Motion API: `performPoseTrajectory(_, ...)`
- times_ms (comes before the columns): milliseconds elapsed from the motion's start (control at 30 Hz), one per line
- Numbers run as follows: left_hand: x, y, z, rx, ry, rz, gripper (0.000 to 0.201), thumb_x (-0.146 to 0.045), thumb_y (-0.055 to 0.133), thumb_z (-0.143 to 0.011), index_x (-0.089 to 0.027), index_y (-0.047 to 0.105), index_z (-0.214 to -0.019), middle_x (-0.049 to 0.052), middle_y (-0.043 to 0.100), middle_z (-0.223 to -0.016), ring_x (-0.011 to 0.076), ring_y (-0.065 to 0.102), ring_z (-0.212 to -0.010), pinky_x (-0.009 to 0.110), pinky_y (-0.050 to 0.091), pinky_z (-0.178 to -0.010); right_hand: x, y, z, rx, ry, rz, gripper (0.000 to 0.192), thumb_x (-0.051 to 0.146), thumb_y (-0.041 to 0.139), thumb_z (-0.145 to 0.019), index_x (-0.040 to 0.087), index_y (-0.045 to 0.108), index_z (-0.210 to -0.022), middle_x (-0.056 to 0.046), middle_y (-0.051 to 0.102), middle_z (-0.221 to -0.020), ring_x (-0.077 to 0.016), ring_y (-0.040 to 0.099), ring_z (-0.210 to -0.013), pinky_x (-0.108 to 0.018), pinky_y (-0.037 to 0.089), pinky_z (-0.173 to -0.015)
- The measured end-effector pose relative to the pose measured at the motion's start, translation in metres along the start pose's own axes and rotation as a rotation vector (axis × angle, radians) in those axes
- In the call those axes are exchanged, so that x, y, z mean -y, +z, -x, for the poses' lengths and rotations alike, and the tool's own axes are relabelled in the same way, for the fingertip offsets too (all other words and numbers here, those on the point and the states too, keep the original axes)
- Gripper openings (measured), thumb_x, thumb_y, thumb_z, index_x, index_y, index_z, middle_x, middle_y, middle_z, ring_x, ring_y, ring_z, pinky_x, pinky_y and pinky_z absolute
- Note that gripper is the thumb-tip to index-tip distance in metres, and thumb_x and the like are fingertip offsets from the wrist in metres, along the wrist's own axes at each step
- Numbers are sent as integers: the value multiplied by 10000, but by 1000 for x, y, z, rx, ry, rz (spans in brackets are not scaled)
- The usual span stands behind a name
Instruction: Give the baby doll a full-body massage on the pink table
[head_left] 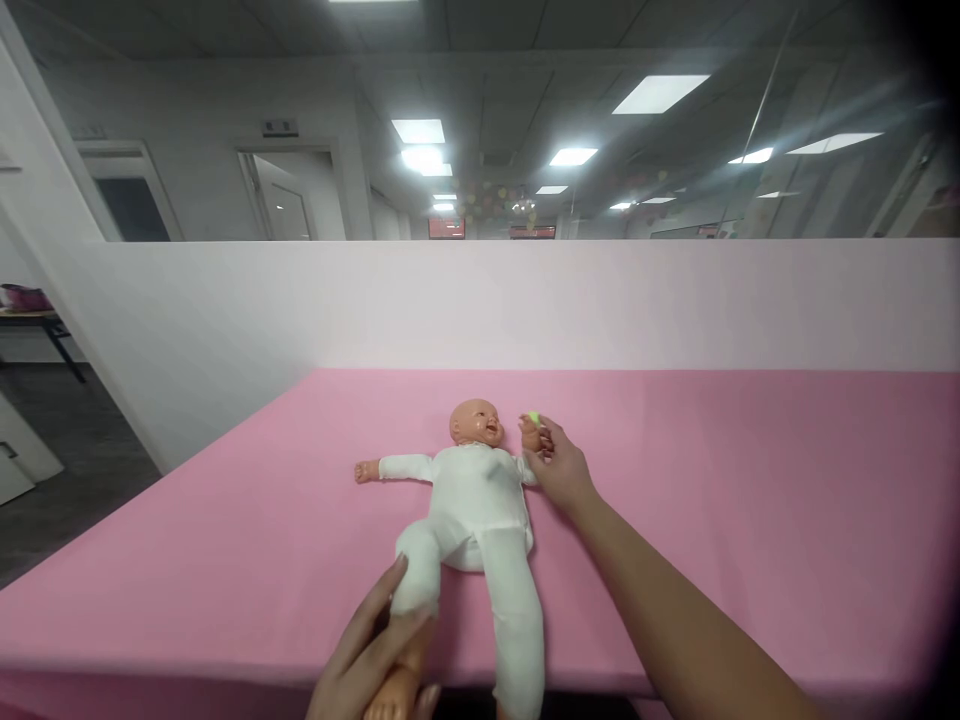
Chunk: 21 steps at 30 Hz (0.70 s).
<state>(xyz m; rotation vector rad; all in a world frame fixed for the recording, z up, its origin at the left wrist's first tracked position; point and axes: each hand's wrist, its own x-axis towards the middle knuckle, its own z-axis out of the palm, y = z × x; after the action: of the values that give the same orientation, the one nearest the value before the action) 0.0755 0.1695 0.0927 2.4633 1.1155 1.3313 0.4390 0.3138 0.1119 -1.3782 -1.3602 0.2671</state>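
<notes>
A baby doll (480, 490) with a white cloth body lies on its back on the pink-covered table (300, 560), its head away from me and turned to the right. My left hand (367, 650) is closed around the doll's lower leg on the left, just above its bare foot. At the doll's raised arm on the right, my right hand (564, 468) grips near the wrist with curled fingers. A small yellow-green piece (533, 416) shows at the doll's hand there; I cannot make out what it is. The doll's other arm stretches out flat to the left.
A low white partition (525, 305) with glass above it runs behind the table. A white wall panel (202, 340) stands on the left. Beyond it are a dark floor and a small table (30, 318) bearing a reddish item.
</notes>
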Motion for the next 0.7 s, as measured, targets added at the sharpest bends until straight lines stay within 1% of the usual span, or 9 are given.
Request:
performPoseTrajectory(67, 3, -1, -22, 29, 4, -3, 646, -291, 719, -824, -340, 574, -1452, 68, 440, -1597, 351, 511, -1391, 456, 499, -1102, 16, 6, 7, 111, -110, 94, 524, 329, 639, -906, 332, 572, -1425, -41, 686, -1307, -267, 661, -1127, -413, 536, -967)
performPoseTrajectory(167, 8, -1, -53, 104, 37, -7, 717, -276, 659, -884, -317, 420, -1559, 83, 371, -1637, 330, 470, -1429, 478, 464, -1135, 28, 15, 15, 199, -225, 203, 444, 269, 595, -943, 352, 627, -1378, -22, 689, -1304, -273, 628, -1189, -448, 503, -1025)
performPoseTrajectory(233, 13, 2, -72, 147, 61, -46, 711, -277, 655, -890, -311, 418, -1559, 83, 381, -1632, 328, 474, -1428, 489, 466, -1136, 29, 20, 18, 230, -315, 231, 434, 215, 568, -957, 363, 650, -1356, -4, 647, -1378, -259, 599, -1240, -451, 475, -1069)
performPoseTrajectory(300, 19, 7, -89, 195, 80, -106, 692, -270, 663, -876, -318, 459, -1535, 75, 412, -1616, 329, 488, -1415, 500, 477, -1126, 27, 23, 19, 261, -399, 236, 438, 157, 550, -959, 381, 683, -1311, 17, 602, -1438, -240, 581, -1266, -443, 452, -1101)
performPoseTrajectory(367, 25, 15, -101, 233, 81, -157, 679, -277, 681, -858, -330, 499, -1510, 62, 450, -1592, 341, 480, -1417, 534, 464, -1131, 26, 23, 18, 304, -449, 239, 446, 120, 535, -961, 393, 710, -1267, 23, 604, -1435, -229, 586, -1256, -439, 451, -1105)
performPoseTrajectory(433, 29, 24, -109, 260, 54, -174, 674, -309, 693, -855, -335, 510, -1504, 53, 474, -1576, 352, 461, -1430, 561, 445, -1139, 26, 21, 16, 344, -472, 240, 462, 101, 527, -961, 395, 709, -1268, 19, 636, -1391, -223, 595, -1240, -433, 459, -1098)
performPoseTrajectory(533, 33, 35, -114, 310, -2, -146, 669, -339, 674, -882, -344, 484, -1522, 47, 451, -1593, 333, 460, -1434, 535, 452, -1139, 27, 18, 14, 387, -483, 241, 477, 91, 529, -958, 394, 698, -1284, 21, 689, -1304, -212, 615, -1202, -411, 477, -1075)
performPoseTrajectory(600, 35, 40, -116, 339, -26, -116, 663, -333, 661, -892, -342, 475, -1528, 48, 441, -1599, 318, 464, -1433, 512, 445, -1149, 26, 18, 12, 402, -489, 247, 481, 83, 535, -953, 399, 703, -1273, 31, 710, -1266, -209, 616, -1208, -408, 468, -1082)
performPoseTrajectory(700, 39, 44, -119, 358, -56, -74, 650, -348, 651, -903, -326, 474, -1529, 58, 439, -1600, 312, 464, -1433, 504, 425, -1166, 23, 22, 11, 397, -488, 258, 479, 76, 562, -939, 408, 716, -1249, 45, 712, -1274, -212, 604, -1241, -422, 436, -1112)
